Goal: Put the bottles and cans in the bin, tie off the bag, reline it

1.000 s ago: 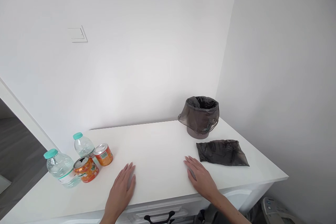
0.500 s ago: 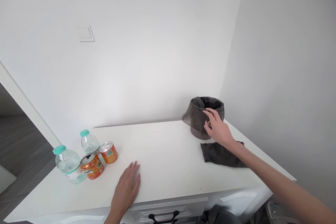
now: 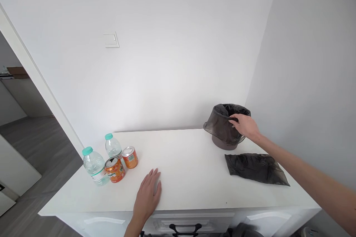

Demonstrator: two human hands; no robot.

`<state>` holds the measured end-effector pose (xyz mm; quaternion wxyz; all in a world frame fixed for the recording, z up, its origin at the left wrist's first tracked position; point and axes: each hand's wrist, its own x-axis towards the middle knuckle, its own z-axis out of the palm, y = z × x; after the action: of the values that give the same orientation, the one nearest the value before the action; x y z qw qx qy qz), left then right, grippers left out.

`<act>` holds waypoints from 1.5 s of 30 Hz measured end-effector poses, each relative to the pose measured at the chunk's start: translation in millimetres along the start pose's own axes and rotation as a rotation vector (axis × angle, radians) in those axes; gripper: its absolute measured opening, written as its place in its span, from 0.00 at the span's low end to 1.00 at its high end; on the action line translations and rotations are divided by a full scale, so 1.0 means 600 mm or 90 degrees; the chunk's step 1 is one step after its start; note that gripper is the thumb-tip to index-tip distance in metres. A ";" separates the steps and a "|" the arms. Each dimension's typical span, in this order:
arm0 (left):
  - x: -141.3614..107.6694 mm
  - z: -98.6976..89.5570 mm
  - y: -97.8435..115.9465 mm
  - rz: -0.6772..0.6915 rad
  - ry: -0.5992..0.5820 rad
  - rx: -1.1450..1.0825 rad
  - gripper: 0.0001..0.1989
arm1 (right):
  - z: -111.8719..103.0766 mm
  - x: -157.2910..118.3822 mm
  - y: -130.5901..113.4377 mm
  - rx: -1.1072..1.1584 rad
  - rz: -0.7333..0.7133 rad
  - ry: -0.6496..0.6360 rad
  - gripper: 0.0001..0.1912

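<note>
Head view: A round brown bin (image 3: 224, 144) stands at the right rear of the flat white cabinet top (image 3: 178, 181). A thin, translucent black plastic liner (image 3: 218, 124) drapes over its rim and appears fitted; its depth is hidden. The right hand (image 3: 246, 125) pinches the liner's front edge. The left hand (image 3: 147, 194) lies flat, fingers extended, holding nothing. Outside the bin, at left, stand two clear plastic bottles with teal caps (image 3: 94, 161) and two cylindrical orange metal cans (image 3: 115, 170). A creased, four-sided black plastic bag (image 3: 254, 168) lies flat before the bin, apparently unused.
</note>
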<state>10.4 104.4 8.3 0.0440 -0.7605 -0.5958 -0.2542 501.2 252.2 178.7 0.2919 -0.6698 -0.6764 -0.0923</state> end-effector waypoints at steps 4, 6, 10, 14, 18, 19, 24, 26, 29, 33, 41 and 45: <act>-0.002 -0.003 0.004 -0.003 -0.003 -0.001 0.21 | -0.010 -0.024 -0.030 0.041 -0.053 -0.021 0.15; -0.003 -0.004 0.006 -0.002 0.001 -0.003 0.21 | -0.021 -0.047 -0.058 0.084 -0.101 -0.036 0.15; -0.004 -0.005 0.008 0.001 0.005 -0.003 0.20 | -0.055 -0.104 -0.126 0.208 -0.155 -0.084 0.15; -0.003 -0.007 0.007 0.005 0.005 -0.007 0.21 | -0.085 -0.154 -0.181 0.276 -0.191 -0.115 0.15; 0.002 -0.009 0.010 0.011 0.008 -0.006 0.20 | -0.100 -0.185 -0.212 0.308 -0.210 -0.120 0.15; 0.002 -0.010 0.011 0.011 0.005 -0.006 0.20 | -0.102 -0.191 -0.215 0.320 -0.213 -0.121 0.15; -0.012 -0.031 0.018 0.023 -0.007 -0.051 0.18 | -0.089 -0.240 -0.202 0.426 -0.181 -0.030 0.14; -0.018 -0.058 0.019 0.020 0.022 -0.073 0.15 | -0.059 -0.273 -0.181 0.458 -0.086 0.083 0.13; -0.007 -0.114 0.015 0.004 0.131 -0.052 0.13 | 0.010 -0.320 -0.137 0.538 0.082 0.015 0.15; 0.062 -0.182 -0.007 0.018 0.169 0.014 0.15 | 0.101 -0.353 -0.086 0.673 0.179 -0.334 0.24; 0.203 -0.209 -0.071 -0.051 -0.088 0.162 0.25 | 0.170 -0.357 -0.062 0.645 0.214 -0.274 0.23; 0.224 -0.205 -0.094 -0.083 -0.182 0.193 0.26 | 0.178 -0.360 -0.057 0.656 0.193 -0.246 0.22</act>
<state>-61.4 193.8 160.9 0.0562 -0.7334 -0.6754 -0.0533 424.5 120.1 -10.9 0.4619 -0.5352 -0.5715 0.4167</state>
